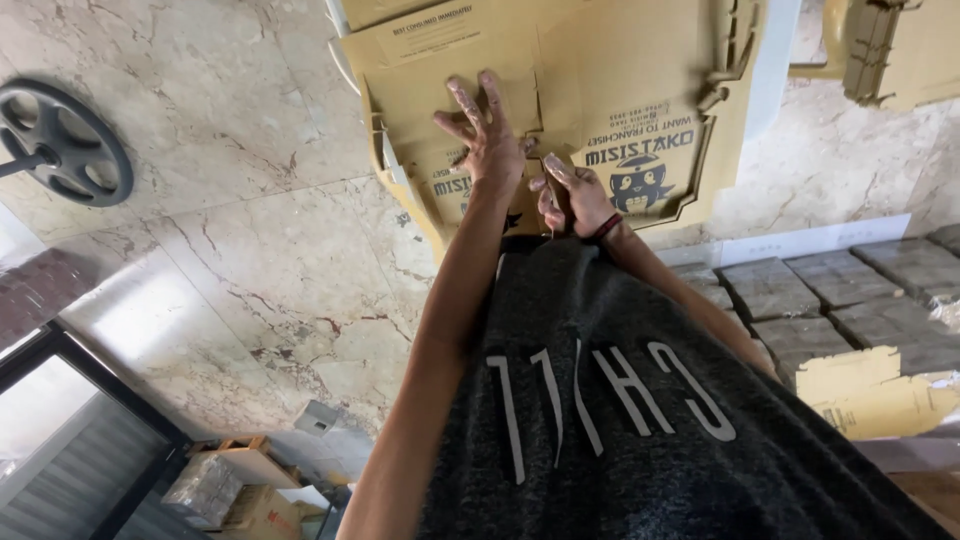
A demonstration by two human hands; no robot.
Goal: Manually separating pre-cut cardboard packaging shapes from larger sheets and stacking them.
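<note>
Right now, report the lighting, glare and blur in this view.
Head view: even daylight on the marble floor, soft sheen, no hard shadows; left hand and right hand on the flat cardboard box are sharp; frame appears upside down, wide-angle bend at edges.

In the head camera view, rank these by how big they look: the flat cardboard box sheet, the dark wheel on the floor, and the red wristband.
1. Flat cardboard box sheet, largest.
2. Dark wheel, partly cut off at the edge.
3. Red wristband, smallest.
Nearness to the camera differs, so this is apparent size only.
</note>
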